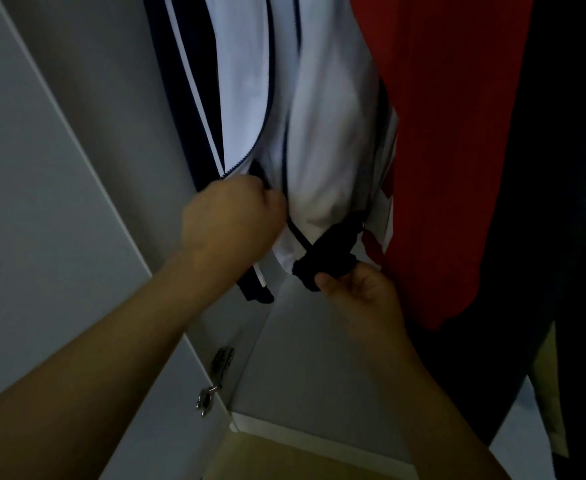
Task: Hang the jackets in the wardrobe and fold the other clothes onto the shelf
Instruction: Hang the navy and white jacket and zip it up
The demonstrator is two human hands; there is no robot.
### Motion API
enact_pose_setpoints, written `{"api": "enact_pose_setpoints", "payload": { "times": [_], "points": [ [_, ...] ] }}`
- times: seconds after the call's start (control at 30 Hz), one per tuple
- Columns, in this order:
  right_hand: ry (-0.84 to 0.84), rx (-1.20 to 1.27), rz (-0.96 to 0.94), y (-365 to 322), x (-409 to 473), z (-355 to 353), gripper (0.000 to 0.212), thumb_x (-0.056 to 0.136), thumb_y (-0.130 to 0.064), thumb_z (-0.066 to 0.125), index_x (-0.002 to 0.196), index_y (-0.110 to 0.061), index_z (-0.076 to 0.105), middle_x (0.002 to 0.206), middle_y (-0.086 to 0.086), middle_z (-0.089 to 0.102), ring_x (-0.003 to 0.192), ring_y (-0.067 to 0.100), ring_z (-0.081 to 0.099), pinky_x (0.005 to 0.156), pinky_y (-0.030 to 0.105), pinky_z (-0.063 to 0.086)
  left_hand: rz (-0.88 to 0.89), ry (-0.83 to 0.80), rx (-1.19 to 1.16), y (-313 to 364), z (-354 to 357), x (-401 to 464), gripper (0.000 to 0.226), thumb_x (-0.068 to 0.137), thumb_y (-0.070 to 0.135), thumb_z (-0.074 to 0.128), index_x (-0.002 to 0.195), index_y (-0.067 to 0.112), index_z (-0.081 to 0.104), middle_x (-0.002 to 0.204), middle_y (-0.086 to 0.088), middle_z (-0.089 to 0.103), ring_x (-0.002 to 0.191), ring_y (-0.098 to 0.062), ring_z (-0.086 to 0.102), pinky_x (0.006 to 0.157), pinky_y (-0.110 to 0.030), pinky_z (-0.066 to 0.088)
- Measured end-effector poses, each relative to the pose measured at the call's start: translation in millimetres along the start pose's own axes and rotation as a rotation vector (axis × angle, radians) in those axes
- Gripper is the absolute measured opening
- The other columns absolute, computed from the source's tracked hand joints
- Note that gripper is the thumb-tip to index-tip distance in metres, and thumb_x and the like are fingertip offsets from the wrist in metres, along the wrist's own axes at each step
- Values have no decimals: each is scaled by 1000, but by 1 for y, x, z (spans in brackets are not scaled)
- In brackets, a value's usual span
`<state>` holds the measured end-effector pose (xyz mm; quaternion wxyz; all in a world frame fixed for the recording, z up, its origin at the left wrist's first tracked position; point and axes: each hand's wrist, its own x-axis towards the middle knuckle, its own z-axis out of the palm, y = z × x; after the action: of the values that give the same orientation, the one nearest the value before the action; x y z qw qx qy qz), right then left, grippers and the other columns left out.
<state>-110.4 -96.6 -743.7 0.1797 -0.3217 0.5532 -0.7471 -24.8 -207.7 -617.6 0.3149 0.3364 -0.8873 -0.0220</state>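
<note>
While left hand (231, 214) grips jacket (322, 133), right hand (360, 292) pinches hem (326, 258).

Head camera looks down, close on hanging jacket (319, 133) inside wardrobe (77, 150).

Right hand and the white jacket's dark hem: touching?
Touching. The head view shows the right hand pinching the bunched dark hem of the white jacket, thumb pressed on it.
</note>
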Motion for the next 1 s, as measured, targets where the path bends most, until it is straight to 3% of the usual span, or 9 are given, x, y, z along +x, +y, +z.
{"api": "enact_pose_setpoints", "payload": {
  "times": [0.27, 0.43, 0.5, 0.57, 0.7, 0.77, 0.87, 0.93, 1.0],
  "points": [
    [-18, 143, 75, 4, 7, -4, 22, 87, -26, 65, 88, -46, 73, 95, -19, 73, 88, -4, 67, 64, 7, 48, -271, -408, -576, 8, -3, 3, 30, 95, 18, 49, 66, 11, 49, 57, 0, 46, 48, -10, 42, 46, -21, 36],
    [160, 163, 266, 23, 2, -3, 7, 88, -31, 65, 93, -32, 69, 75, -24, 70, 68, -9, 63, 51, 5, 44, -506, -261, -857, 19, -23, 30, 26, 92, 15, 47, 65, 13, 49, 36, 5, 46, 31, -9, 41, 40, -13, 35],
    [179, 185, 457, 19, 7, 1, 26, 92, -35, 60, 114, -22, 63, 102, -17, 70, 96, 4, 63, 69, 9, 48, -543, -160, -921, 23, -35, 46, 30, 94, 18, 45, 65, 14, 48, 44, 2, 48, 34, -10, 43, 36, -8, 33],
    [150, 110, 608, 0, 22, 5, 43, 97, -33, 54, 134, -12, 49, 135, 3, 55, 120, 21, 52, 88, 24, 45, -451, -125, -834, 30, -46, 57, 30, 95, 20, 43, 65, 18, 46, 56, 1, 48, 42, -10, 44, 34, -8, 34],
    [105, -426, 395, -50, 57, 23, 68, 83, -24, 69, 142, -11, 36, 143, 10, 42, 128, 30, 45, 106, 43, 41, -439, -330, -817, 50, -68, 68, 31, 99, 15, 43, 69, 12, 48, 63, -3, 47, 47, -13, 42, 28, -8, 29],
    [23, -530, 253, -81, 68, 41, 63, 80, -26, 70, 136, -13, 44, 134, 7, 49, 120, 26, 50, 101, 41, 45, -495, -442, -867, 58, -84, 73, 32, 98, 14, 45, 67, 11, 48, 60, -5, 43, 39, -13, 40, 31, -6, 27],
    [-69, -536, 32, -116, 83, 60, 13, 89, -24, 62, 82, -14, 61, 73, -10, 62, 70, 2, 58, 63, 21, 48, -493, -471, -941, 62, -103, 81, 33, 93, 11, 44, 59, 12, 45, 48, -3, 40, 26, -10, 30, 38, -8, 24],
    [-37, -596, -15, -129, 93, 59, 39, 91, -18, 57, 55, -17, 45, 49, -10, 47, 52, 5, 47, 51, 22, 36, -508, -476, -954, 63, -114, 85, 31, 89, 9, 41, 58, 13, 45, 47, -1, 39, 30, -10, 28, 41, -12, 23],
    [-31, -689, -4, -139, 97, 54, 45, 93, -13, 53, 51, -19, 39, 52, -3, 44, 56, 15, 45, 53, 24, 33, -531, -511, -979, 65, -123, 89, 33, 90, 9, 39, 58, 13, 47, 42, 0, 40, 28, -9, 28, 37, -10, 23]
  ]
}}
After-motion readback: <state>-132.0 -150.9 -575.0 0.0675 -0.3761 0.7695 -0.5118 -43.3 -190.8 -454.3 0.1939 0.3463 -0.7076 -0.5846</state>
